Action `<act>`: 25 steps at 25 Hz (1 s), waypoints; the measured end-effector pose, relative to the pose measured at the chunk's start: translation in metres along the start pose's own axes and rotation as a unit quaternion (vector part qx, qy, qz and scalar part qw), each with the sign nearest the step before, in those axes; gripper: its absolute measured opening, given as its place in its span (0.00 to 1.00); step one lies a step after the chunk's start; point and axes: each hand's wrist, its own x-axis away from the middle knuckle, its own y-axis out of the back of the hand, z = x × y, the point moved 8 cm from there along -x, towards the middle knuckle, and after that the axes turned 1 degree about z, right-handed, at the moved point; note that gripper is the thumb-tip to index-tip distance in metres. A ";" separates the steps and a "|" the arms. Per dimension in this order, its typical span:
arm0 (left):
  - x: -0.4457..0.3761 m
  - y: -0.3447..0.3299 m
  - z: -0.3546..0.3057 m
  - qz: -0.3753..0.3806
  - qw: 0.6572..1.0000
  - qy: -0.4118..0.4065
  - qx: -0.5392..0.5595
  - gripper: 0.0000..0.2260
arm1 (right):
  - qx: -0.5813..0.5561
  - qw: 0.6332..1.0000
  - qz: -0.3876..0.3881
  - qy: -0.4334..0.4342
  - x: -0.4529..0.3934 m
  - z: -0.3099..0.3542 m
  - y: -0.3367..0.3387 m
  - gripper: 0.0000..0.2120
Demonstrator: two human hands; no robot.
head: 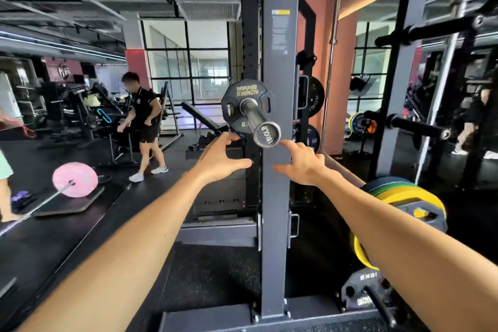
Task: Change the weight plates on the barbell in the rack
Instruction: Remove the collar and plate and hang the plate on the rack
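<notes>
The barbell sleeve (260, 121) points toward me, its end cap reading 1500LB. One small black Hammer Strength plate (244, 91) sits on the sleeve, close against the grey rack upright (279, 183). My left hand (218, 158) reaches up from below left with fingers spread, its fingertips at the plate's lower rim. My right hand (303, 163) is just below right of the sleeve end, index finger extended toward the cap. Neither hand grips anything.
Yellow, green and blue plates (404, 197) hang on storage pegs at the lower right. More black plates (314, 100) hang behind the upright. A pink-plated barbell (74, 179) lies on the floor at left. A person (147, 121) stands in the background.
</notes>
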 end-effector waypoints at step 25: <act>-0.271 0.019 0.076 -0.130 0.982 0.106 -0.091 0.19 | -0.123 0.992 -0.032 -0.011 -0.290 -0.016 0.007 0.22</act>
